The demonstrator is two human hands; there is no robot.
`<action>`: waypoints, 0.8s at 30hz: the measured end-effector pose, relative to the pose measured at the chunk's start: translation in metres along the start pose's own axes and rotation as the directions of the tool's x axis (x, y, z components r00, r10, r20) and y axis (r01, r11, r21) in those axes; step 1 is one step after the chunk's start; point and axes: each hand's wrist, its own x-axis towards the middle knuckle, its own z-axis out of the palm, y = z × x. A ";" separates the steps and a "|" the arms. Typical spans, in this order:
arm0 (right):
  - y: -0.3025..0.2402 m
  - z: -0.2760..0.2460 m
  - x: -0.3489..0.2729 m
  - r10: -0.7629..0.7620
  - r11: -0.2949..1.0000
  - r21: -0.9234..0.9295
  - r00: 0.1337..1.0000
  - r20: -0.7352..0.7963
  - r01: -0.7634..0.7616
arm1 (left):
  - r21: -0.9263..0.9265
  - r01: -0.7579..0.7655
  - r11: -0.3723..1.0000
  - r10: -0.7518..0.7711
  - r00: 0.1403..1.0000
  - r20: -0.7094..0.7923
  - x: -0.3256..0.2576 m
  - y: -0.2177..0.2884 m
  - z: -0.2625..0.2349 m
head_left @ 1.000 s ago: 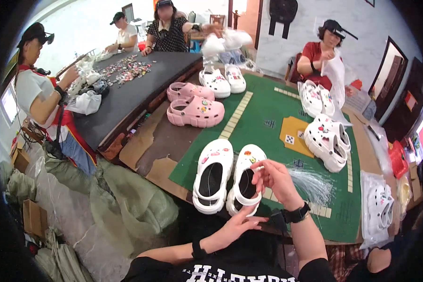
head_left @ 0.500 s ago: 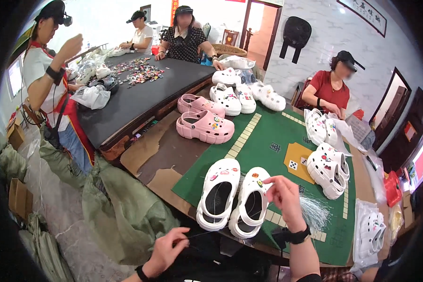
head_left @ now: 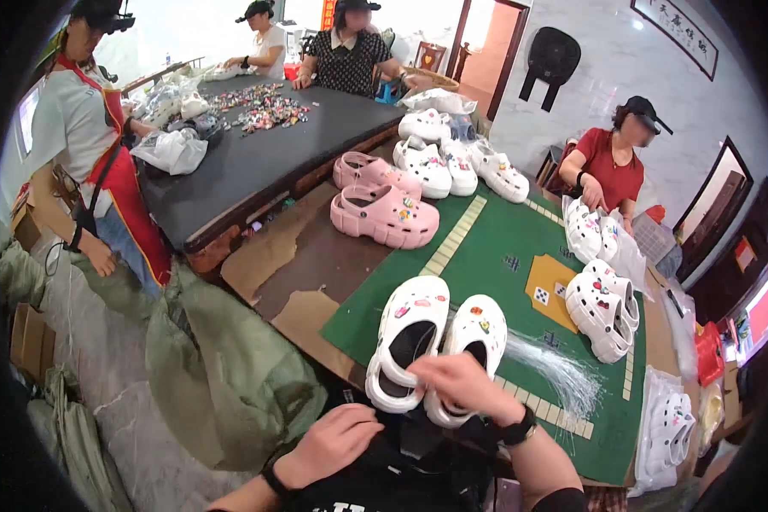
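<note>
So, what's at the hands?

Two chunky white foam clogs with coloured charms on the toes: left clog [head_left: 408, 324] and right clog [head_left: 474, 333]. Upright, side by side, at the near edge of the flat green printed mat [head_left: 478, 256].

Orientation?

Long axes run away from the body, toes leaning slightly right. Heels face the person.

Which hand is nearer?

Right hand [head_left: 461, 384]. It comes in from the right, across the heel end of the right clog and hiding part of it. Fingertips point left, at the left clog's heel strap. Key relation: strap is directly left of those fingertips, toe beyond it, farther out.

Touching?

Can't confirm contact from this angle.

Finger state?

Right: bunched, narrow gap at most. Can't tell if something thin is pinched. Left hand [head_left: 333, 439]: loosely curled, back of the hand up, fingertips just short of the left clog's heel, on its left near side. Can't see inside that one either.

Anything close by?

Fanned bundle of clear thin strands [head_left: 572, 375] on the mat, right of the right clog. Pink foam clogs [head_left: 384, 218] farther out, beyond the mat's left edge.
</note>
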 end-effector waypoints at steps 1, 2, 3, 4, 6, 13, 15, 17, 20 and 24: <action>0.002 -0.004 0.000 0.075 0.983 0.170 0.995 -0.060 -0.064 | -0.049 -0.051 0.998 0.053 0.998 0.035 0.007 -0.001 0.011; 0.006 -0.007 0.001 0.159 0.935 0.337 0.981 -0.109 -0.115 | -0.100 -0.100 0.990 0.106 0.992 0.066 0.014 -0.003 0.020; 0.006 -0.013 0.001 0.164 0.907 0.409 0.979 -0.120 -0.102 | -0.113 -0.088 0.990 0.096 0.993 0.073 0.023 -0.003 0.027; 0.004 -0.017 0.003 0.161 0.876 0.475 0.979 -0.125 -0.083 | -0.134 -0.127 0.983 0.139 0.987 0.083 0.031 -0.003 0.031; 0.001 -0.018 0.005 0.162 0.881 0.463 0.981 -0.107 -0.095 | -0.156 -0.166 0.974 0.181 0.980 0.086 0.043 -0.006 0.036; 0.003 -0.018 0.006 0.163 0.871 0.476 0.986 -0.047 -0.121 | -0.267 -0.098 0.959 0.131 0.985 0.109 0.065 -0.015 0.034; -0.002 -0.017 0.005 0.183 0.863 0.486 0.982 -0.048 -0.137 | -0.186 -0.174 0.967 0.184 0.982 0.041 0.074 -0.022 0.039; 0.004 -0.018 0.003 0.167 0.862 0.481 0.986 0.022 -0.157 | -0.156 -0.222 0.962 0.228 0.974 0.016 0.080 -0.024 0.041; 0.013 -0.022 0.005 0.144 0.932 0.328 0.988 0.059 -0.156 | -0.108 -0.267 0.958 0.270 0.963 0.013 0.078 -0.027 0.043; 0.029 -0.023 0.006 0.006 0.992 0.123 1.000 0.020 -0.008 | -0.092 -0.299 0.950 0.302 0.953 0.017 0.072 -0.035 0.049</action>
